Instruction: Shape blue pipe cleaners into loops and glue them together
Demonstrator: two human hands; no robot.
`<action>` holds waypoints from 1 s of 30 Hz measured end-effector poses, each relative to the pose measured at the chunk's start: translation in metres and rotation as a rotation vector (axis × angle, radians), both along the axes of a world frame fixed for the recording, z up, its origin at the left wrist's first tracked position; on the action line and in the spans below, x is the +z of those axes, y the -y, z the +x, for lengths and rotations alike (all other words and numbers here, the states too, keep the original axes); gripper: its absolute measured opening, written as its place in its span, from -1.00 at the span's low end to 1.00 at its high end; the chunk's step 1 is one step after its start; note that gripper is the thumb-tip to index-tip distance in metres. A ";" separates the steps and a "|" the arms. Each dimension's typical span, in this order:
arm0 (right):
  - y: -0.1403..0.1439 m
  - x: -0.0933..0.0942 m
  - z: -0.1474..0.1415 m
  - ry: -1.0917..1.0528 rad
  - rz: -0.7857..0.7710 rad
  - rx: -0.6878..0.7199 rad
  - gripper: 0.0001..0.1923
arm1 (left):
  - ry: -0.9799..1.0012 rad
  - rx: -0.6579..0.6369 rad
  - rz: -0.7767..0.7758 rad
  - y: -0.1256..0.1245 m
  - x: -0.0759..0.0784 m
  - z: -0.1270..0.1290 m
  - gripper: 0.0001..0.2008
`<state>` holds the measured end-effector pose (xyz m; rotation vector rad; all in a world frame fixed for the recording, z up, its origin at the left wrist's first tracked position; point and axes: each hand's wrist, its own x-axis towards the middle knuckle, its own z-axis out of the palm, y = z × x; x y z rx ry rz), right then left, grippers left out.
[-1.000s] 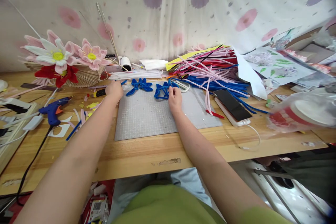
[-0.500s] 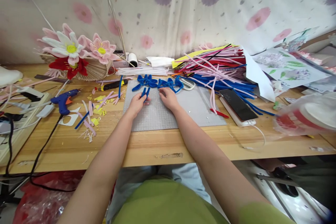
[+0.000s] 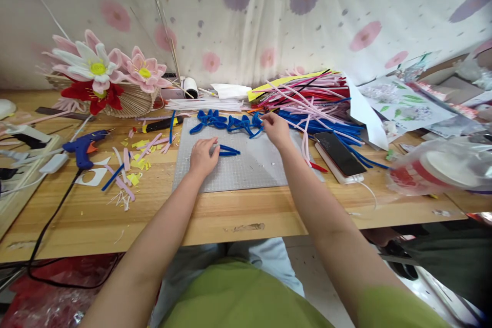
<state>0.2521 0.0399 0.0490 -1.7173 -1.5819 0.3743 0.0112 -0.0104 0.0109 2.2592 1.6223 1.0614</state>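
Note:
My left hand (image 3: 204, 156) is over the left half of a grey cutting mat (image 3: 253, 169), its fingers curled and its thumb at one end of a folded blue pipe cleaner (image 3: 229, 151). That piece points right, low over the mat. My right hand (image 3: 275, 130) reaches to the back right of the mat, fingers bent down beside a blue pipe-cleaner shape (image 3: 241, 124). What its fingertips grip, if anything, is hidden. Another blue petalled shape (image 3: 209, 119) lies at the mat's back left edge.
A pile of pipe cleaners (image 3: 307, 95) lies behind, with a phone (image 3: 340, 154) to the right. On the left are a blue glue gun (image 3: 85, 148), yellow and pink scraps (image 3: 134, 164), a utility knife (image 3: 163, 124) and fuzzy flowers (image 3: 98, 69). A plastic-wrapped tub (image 3: 434, 166) stands right.
My right hand has moved right and covers the pale looped handle seen before. The folded blue piece has tipped from upright to pointing right at my left hand. The view has shifted slightly.

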 end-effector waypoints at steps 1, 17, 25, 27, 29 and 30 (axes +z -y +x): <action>-0.003 0.001 0.014 0.071 -0.035 -0.035 -0.74 | 0.026 0.005 0.003 -0.001 0.000 -0.001 -0.70; -0.046 -0.022 0.060 0.599 -0.231 -0.180 -0.66 | 0.177 0.246 0.026 -0.005 -0.001 -0.018 -0.71; -0.048 -0.017 0.064 0.580 -0.260 -0.162 -0.65 | 0.140 0.282 -0.007 -0.003 0.003 -0.021 -0.71; -0.044 -0.015 0.065 0.561 -0.221 -0.172 -0.65 | 0.148 0.384 -0.001 -0.011 0.008 -0.035 -0.72; -0.039 -0.012 0.065 0.548 -0.163 -0.174 -0.65 | 0.176 0.516 0.008 -0.022 0.013 -0.054 -0.70; -0.036 -0.011 0.064 0.548 -0.132 -0.170 -0.65 | 0.177 0.533 -0.007 -0.029 0.015 -0.064 -0.70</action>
